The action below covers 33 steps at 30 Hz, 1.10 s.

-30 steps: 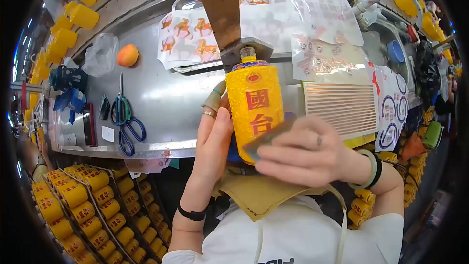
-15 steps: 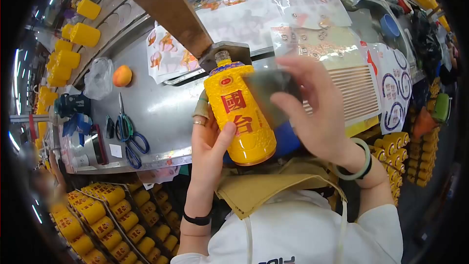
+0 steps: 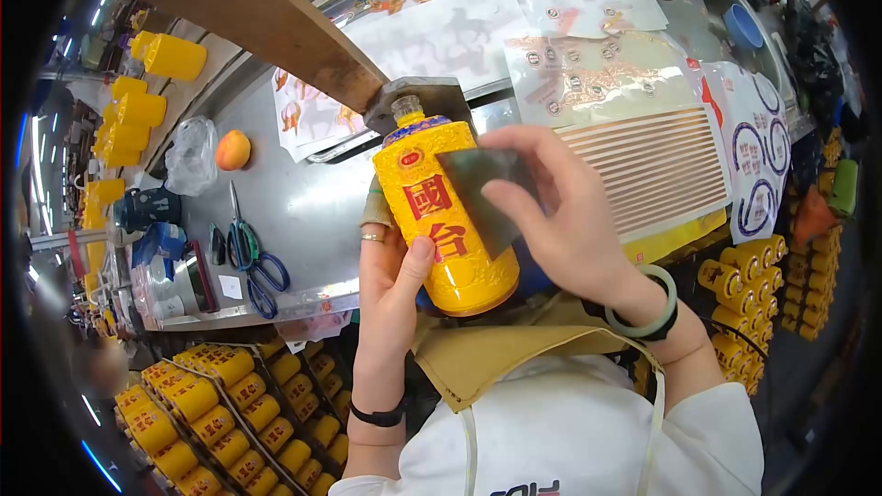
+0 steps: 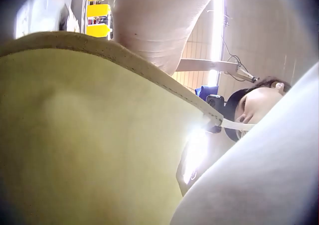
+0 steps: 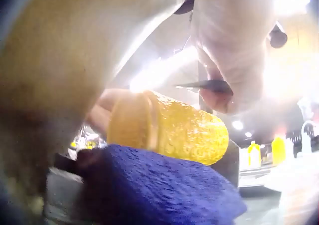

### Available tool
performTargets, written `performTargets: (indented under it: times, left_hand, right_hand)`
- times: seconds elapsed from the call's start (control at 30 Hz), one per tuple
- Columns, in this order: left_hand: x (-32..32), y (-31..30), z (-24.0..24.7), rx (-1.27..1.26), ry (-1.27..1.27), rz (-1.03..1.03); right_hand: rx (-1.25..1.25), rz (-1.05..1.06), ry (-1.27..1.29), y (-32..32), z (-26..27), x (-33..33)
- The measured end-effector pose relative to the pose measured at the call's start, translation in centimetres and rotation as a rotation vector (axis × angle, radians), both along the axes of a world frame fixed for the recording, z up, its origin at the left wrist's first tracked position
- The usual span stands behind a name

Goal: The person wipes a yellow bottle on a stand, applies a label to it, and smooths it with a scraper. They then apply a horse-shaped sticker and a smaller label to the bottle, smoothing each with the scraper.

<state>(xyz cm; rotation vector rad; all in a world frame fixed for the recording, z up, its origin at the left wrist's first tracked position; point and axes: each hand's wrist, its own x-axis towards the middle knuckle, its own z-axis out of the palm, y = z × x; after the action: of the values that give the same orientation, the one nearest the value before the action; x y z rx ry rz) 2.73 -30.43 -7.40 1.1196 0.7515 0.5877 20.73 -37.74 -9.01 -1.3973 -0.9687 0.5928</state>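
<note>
A yellow bottle (image 3: 474,277) with red characters lies tilted, its clear neck against a dark metal plate (image 3: 432,92) on a wooden beam. The left hand (image 3: 390,285) holds it from the left side, thumb on the front, a covering on one finger. A thin dark flat piece (image 3: 491,193) is pinched in the right hand (image 3: 570,211), its edge at the bottle's right side. The right wrist view shows the bottle (image 5: 184,130) above a blue cloth (image 5: 169,185), with the right hand (image 5: 232,50) and the piece over it. Only a forearm and apron show in the left wrist view.
Scissors (image 3: 246,253), a peach (image 3: 233,150) and a plastic bag (image 3: 191,156) lie on the metal table to the left. Printed sheets (image 3: 588,83) cover the back and right. Racks of yellow bottles (image 3: 230,404) stand below the table on both sides.
The right hand has lifted the dark piece from the bottle's lower front to its upper right side. The bottle has shifted left in view, its lower front now uncovered. The left hand still holds it.
</note>
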Motion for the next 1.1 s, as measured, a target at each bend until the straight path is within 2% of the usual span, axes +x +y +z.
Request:
performTargets:
  times: [0.03,0.1,0.2,0.23,0.33,0.43,0.47,0.5,0.53,0.6,0.63,0.67,0.73,0.8,0.87,0.9,0.93,0.97,1.0,1.03,1.07,1.1]
  left_hand:
    - [0.1,0.0,-0.1,0.002,0.001,0.006]
    - [0.0,-0.1,-0.3,-0.022,-0.015,0.019]
    - [-0.2,-0.1,-0.7,-0.042,-0.054,0.027]
    - [-0.3,0.0,-0.8,-0.045,-0.058,0.015]
    - [-0.7,0.5,-1.2,-0.060,-0.070,0.007]
    - [-1.0,1.0,-1.9,-0.208,-0.180,0.068]
    - [-1.2,1.0,-2.1,-0.227,-0.208,0.061]
    - [-1.3,1.0,-2.4,-0.245,-0.234,0.053]
    - [-1.4,1.1,-2.4,-0.261,-0.258,0.040]
    - [-1.7,1.3,-2.1,-0.229,-0.228,-0.047]
    - [-1.6,1.2,-2.4,-0.190,-0.211,-0.020]
    - [-1.5,1.2,-2.5,-0.150,-0.193,0.007]
    - [-1.6,1.0,-2.4,-0.151,-0.168,0.037]
    - [-1.9,0.7,-2.6,-0.027,-0.150,0.088]
    - [-2.8,0.8,-2.9,0.038,-0.120,0.073]
    - [-2.8,0.9,-3.0,0.104,-0.091,0.067]
    - [-2.4,0.9,-2.9,0.103,-0.092,0.057]
    - [-2.0,0.8,-2.8,0.321,-0.004,0.095]
    - [-1.9,0.7,-2.6,0.431,0.041,0.108]
    - [-1.7,0.7,-2.4,0.539,0.090,0.126]
    - [-1.7,0.7,-1.9,0.693,0.163,0.057]
    - [-1.8,0.8,-1.5,0.847,0.236,-0.013]
  right_hand:
    - [-0.083,0.017,-0.006,0.1,0.0,0.9]
    - [-0.103,-0.070,-0.187,0.5,0.3,2.6]
    - [-0.064,-0.124,-0.207,1.1,3.0,2.6]
    - [0.097,-0.069,-0.451,1.5,3.3,2.8]
    - [0.396,0.078,-0.940,2.1,3.4,3.0]
    - [0.452,0.466,-1.024,-0.2,4.0,-0.1]
    - [0.437,0.609,-0.976,-0.8,4.3,-0.9]
    - [0.328,0.679,-1.013,-1.1,5.6,-1.4]
    - [0.326,0.684,-1.015,-0.5,5.6,-1.6]
    - [0.030,0.409,-1.200,2.2,5.7,-1.2]
    - [0.044,0.319,-1.055,4.1,6.0,-0.3]
    - [0.042,0.313,-1.061,5.3,6.2,0.8]
    - [0.289,0.131,-1.234,6.5,6.4,2.5]
    - [0.371,0.204,-1.274,4.8,5.7,2.7]
    - [0.401,0.395,-1.228,1.0,3.9,1.3]
    - [0.592,0.460,-1.184,-0.4,2.6,-0.2]
    - [0.647,0.573,-1.082,-1.8,2.9,-0.9]
    - [0.637,0.585,-1.005,-3.1,3.3,-1.7]
    - [0.552,0.574,-0.881,-3.8,3.4,-1.5]
    - [0.422,0.474,-0.797,-4.4,3.0,-0.9]
    - [0.295,0.374,-0.710,-4.7,2.6,-0.3]
    - [0.173,0.208,-0.515,-4.7,2.4,-0.1]
